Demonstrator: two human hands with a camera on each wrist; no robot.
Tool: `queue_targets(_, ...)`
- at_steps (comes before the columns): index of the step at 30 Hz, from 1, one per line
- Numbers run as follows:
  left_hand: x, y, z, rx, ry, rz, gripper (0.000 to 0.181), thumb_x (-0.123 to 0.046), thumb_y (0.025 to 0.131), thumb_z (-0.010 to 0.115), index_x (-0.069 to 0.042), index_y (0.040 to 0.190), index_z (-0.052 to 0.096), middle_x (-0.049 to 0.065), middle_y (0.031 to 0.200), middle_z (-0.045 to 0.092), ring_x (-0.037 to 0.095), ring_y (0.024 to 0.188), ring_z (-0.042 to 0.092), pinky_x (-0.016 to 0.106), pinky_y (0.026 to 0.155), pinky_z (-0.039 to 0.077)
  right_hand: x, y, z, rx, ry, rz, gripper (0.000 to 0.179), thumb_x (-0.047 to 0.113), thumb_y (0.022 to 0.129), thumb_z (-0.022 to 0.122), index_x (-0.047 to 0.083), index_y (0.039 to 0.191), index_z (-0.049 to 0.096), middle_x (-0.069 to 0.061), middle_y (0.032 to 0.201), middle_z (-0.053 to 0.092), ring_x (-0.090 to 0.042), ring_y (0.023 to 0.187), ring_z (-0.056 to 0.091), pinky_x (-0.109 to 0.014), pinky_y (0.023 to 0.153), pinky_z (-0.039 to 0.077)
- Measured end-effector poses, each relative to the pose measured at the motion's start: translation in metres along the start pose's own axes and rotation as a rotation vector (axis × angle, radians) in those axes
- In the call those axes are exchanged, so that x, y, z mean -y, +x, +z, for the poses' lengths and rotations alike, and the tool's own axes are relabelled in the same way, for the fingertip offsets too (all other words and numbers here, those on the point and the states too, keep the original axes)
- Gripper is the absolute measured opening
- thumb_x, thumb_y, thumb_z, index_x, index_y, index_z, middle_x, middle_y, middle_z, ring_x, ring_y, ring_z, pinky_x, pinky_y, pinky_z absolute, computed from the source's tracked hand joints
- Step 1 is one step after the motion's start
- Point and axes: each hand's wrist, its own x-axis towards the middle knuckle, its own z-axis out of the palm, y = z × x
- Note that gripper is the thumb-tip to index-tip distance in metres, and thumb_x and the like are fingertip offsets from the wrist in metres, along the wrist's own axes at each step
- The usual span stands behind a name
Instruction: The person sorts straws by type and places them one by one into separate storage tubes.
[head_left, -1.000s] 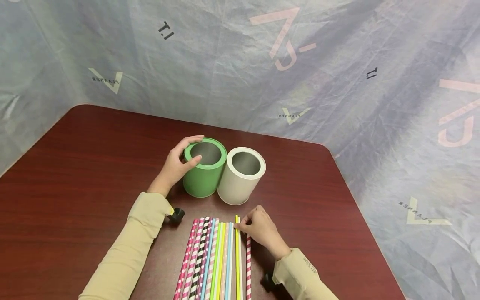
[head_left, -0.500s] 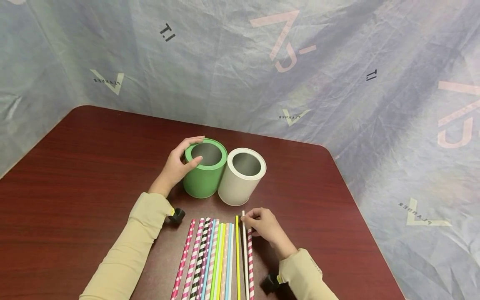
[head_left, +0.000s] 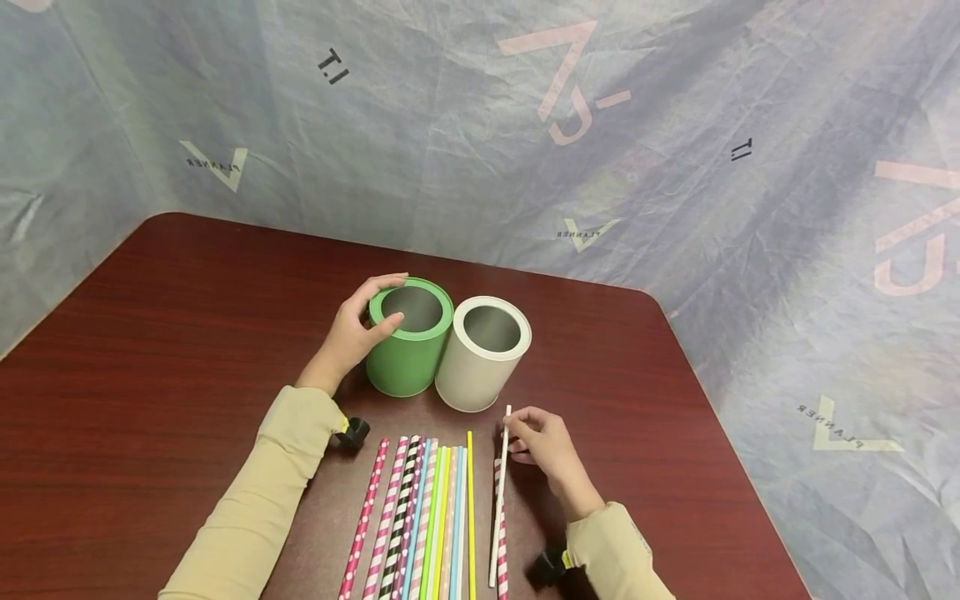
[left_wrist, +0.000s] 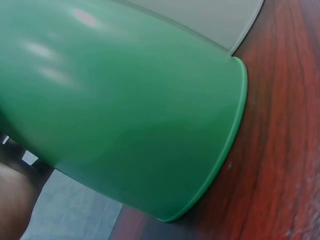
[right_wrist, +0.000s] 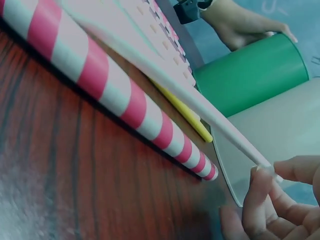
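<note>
My left hand (head_left: 350, 331) holds the green can (head_left: 406, 367) by its rim, thumb at the near side of the opening and fingers along the far left. Up against that can stands a white can (head_left: 472, 379), tilted slightly in the head view. Between thumb and fingertips, my right hand (head_left: 547, 450) pinches a plain white straw (head_left: 500, 500) near its far end. The straw slants over a red-and-white striped straw (head_left: 502, 567). In the right wrist view the pinched tip of the white straw (right_wrist: 200, 107) overlaps the white can.
Several patterned and plain straws lie side by side in front of the cans, from a pink dotted straw (head_left: 367, 508) to a yellow straw (head_left: 471, 508). A printed grey cloth (head_left: 420, 125) hangs behind the dark red table (head_left: 187, 333).
My right hand has drawn the white straw away from beside the yellow one, rightward and up, across the striped straw. The left hand stays on the green can.
</note>
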Motion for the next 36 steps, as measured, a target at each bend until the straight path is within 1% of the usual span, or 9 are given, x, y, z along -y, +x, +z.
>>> queue_targets(4, 0.0, 0.0, 0.0, -0.001, -0.005, -0.002, 0.049, -0.005, 0.087, 0.06, -0.007, 0.136, 0.052, 0.01, 0.146, 0.048, 0.005, 0.128, 0.046, 0.018, 0.098, 0.04, 0.0, 0.0, -0.003, -0.023, 0.064, 0.003, 0.016, 0.008, 0.091, 0.061, -0.007, 0.098, 0.062, 0.002, 0.071, 0.063, -0.007, 0.052, 0.057, -0.024, 0.057, 0.054)
queue_targets(9, 0.0, -0.001, 0.0, -0.004, -0.021, 0.0, 0.049, -0.004, 0.086, 0.06, -0.007, 0.135, 0.053, 0.011, 0.146, 0.048, 0.003, 0.127, 0.046, 0.018, 0.098, 0.04, 0.006, -0.005, -0.008, -0.054, 0.096, -0.031, 0.02, 0.003, 0.089, 0.062, -0.009, 0.104, 0.06, 0.0, 0.073, 0.065, -0.009, 0.054, 0.06, -0.024, 0.057, 0.055)
queue_targets(15, -0.003, 0.0, 0.0, -0.008, -0.004, -0.017, 0.049, -0.002, 0.086, 0.059, -0.004, 0.135, 0.052, 0.011, 0.146, 0.048, 0.002, 0.127, 0.045, 0.017, 0.099, 0.039, 0.017, -0.013, -0.013, -0.075, 0.064, -0.095, 0.029, -0.003, 0.084, 0.066, -0.012, 0.111, 0.06, 0.001, 0.078, 0.066, -0.008, 0.063, 0.063, -0.025, 0.059, 0.056)
queue_targets(19, -0.017, -0.001, 0.001, -0.006, 0.001, -0.02, 0.048, -0.001, 0.086, 0.058, 0.003, 0.133, 0.051, 0.019, 0.145, 0.046, 0.009, 0.128, 0.046, 0.017, 0.098, 0.038, 0.025, -0.019, -0.015, -0.109, 0.011, -0.158, 0.029, -0.002, 0.084, 0.067, -0.011, 0.111, 0.062, -0.001, 0.082, 0.066, -0.005, 0.07, 0.064, -0.026, 0.063, 0.058)
queue_targets(22, -0.029, -0.002, 0.002, -0.002, 0.004, -0.015, 0.047, -0.003, 0.087, 0.057, 0.007, 0.132, 0.05, 0.025, 0.143, 0.045, 0.012, 0.128, 0.047, 0.017, 0.097, 0.039, 0.03, -0.024, -0.016, -0.127, -0.009, -0.223, 0.025, -0.001, 0.085, 0.067, -0.008, 0.109, 0.064, -0.011, 0.088, 0.069, -0.007, 0.075, 0.068, -0.029, 0.067, 0.059)
queue_targets(23, -0.028, -0.002, 0.002, -0.002, 0.004, -0.016, 0.047, -0.003, 0.087, 0.057, 0.007, 0.132, 0.05, 0.025, 0.143, 0.045, 0.012, 0.128, 0.047, 0.017, 0.097, 0.039, 0.031, -0.025, -0.017, -0.127, -0.005, -0.247, 0.024, -0.001, 0.085, 0.067, -0.007, 0.108, 0.064, -0.015, 0.091, 0.07, -0.009, 0.077, 0.069, -0.031, 0.069, 0.059)
queue_targets(26, -0.018, -0.002, 0.001, -0.005, 0.003, -0.023, 0.047, -0.002, 0.087, 0.058, 0.004, 0.133, 0.05, 0.02, 0.145, 0.046, 0.009, 0.128, 0.047, 0.017, 0.097, 0.039, 0.035, -0.03, -0.017, -0.124, 0.005, -0.333, 0.02, -0.002, 0.087, 0.066, -0.003, 0.107, 0.065, -0.023, 0.1, 0.07, -0.018, 0.082, 0.073, -0.035, 0.072, 0.06)
queue_targets(29, -0.004, -0.001, 0.0, -0.007, -0.009, -0.024, 0.049, 0.0, 0.086, 0.059, -0.001, 0.134, 0.051, 0.013, 0.146, 0.047, 0.007, 0.129, 0.046, 0.016, 0.097, 0.04, 0.039, -0.035, -0.017, -0.118, 0.021, -0.428, 0.02, -0.002, 0.087, 0.067, 0.0, 0.107, 0.064, -0.024, 0.102, 0.071, -0.024, 0.085, 0.074, -0.035, 0.073, 0.06)
queue_targets(36, -0.001, -0.001, 0.0, -0.003, -0.022, -0.003, 0.047, -0.005, 0.088, 0.059, -0.005, 0.134, 0.053, 0.011, 0.146, 0.047, 0.002, 0.125, 0.048, 0.016, 0.095, 0.042, 0.042, -0.045, -0.009, -0.128, 0.032, -0.676, 0.023, -0.001, 0.088, 0.066, -0.001, 0.11, 0.062, -0.024, 0.097, 0.071, -0.014, 0.082, 0.073, -0.032, 0.072, 0.059)
